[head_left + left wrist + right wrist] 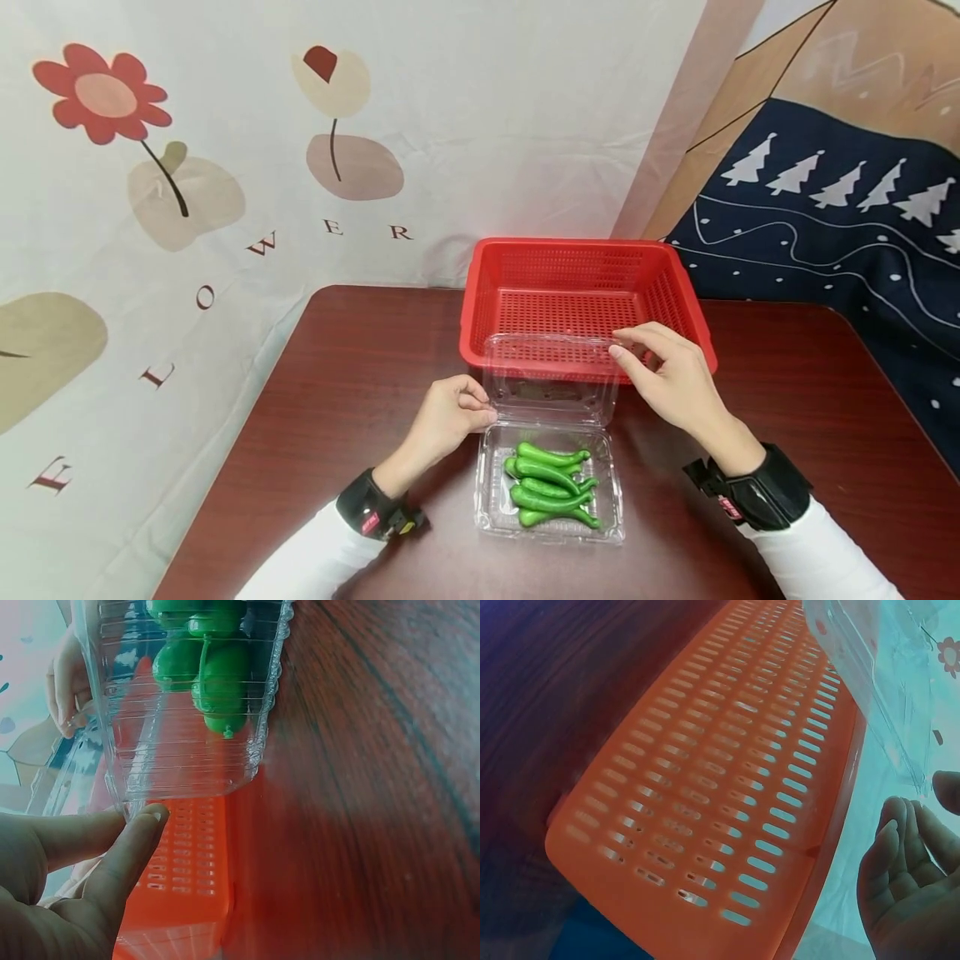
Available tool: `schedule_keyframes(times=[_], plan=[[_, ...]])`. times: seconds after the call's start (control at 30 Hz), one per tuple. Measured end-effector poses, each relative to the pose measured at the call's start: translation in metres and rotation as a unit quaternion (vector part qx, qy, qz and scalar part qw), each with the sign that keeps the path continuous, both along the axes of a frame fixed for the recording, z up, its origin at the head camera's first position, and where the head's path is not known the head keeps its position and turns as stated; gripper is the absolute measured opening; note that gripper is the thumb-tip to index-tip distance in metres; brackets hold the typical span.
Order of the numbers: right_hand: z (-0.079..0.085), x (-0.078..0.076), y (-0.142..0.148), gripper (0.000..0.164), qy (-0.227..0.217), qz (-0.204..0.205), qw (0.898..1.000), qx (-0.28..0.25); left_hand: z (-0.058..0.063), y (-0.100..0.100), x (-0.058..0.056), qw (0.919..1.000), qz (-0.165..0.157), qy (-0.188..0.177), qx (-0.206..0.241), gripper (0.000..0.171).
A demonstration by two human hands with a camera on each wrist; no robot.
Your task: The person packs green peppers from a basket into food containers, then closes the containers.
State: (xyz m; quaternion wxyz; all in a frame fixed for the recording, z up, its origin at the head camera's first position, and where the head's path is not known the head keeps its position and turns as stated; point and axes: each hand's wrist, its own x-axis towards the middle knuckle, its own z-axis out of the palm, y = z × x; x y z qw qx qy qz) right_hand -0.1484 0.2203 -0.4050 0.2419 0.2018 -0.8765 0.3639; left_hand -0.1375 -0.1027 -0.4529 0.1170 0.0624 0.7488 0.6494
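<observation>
A clear plastic clamshell box (483,508) stands with its lid (551,400) raised at the back. Several green peppers (551,487) lie side by side in its base. At the left end of the hinge, my left hand (450,417) pinches the box's corner between thumb and forefinger; the left wrist view shows these fingertips (154,814) right at the plastic. My right hand (675,375) has thumb and forefinger at the lid's upper right corner, holding it up. Seen from the right wrist, the lid's corner (911,769) comes down between the thumb and the other fingertips.
Behind the box, a red perforated basket (480,292) stands on the dark reddish wooden table (360,350); the raised lid overlaps its front wall in the head view. A white printed cloth (480,125) hangs behind, with a dark blue patterned part (825,225) to the right.
</observation>
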Motion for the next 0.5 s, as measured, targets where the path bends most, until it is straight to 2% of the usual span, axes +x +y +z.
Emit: schedule_keyframes(times=[0.2,0.5], plan=[[0.003,0.004,0.000,0.027,0.009,0.009,1.000,0.003,-0.005,0.003,-0.002,0.9998,-0.006,-0.004,0.018,0.020],[0.013,0.014,0.001,0.031,0.025,0.016,1.000,0.004,-0.003,0.007,-0.005,0.9998,-0.013,-0.003,0.014,0.021]])
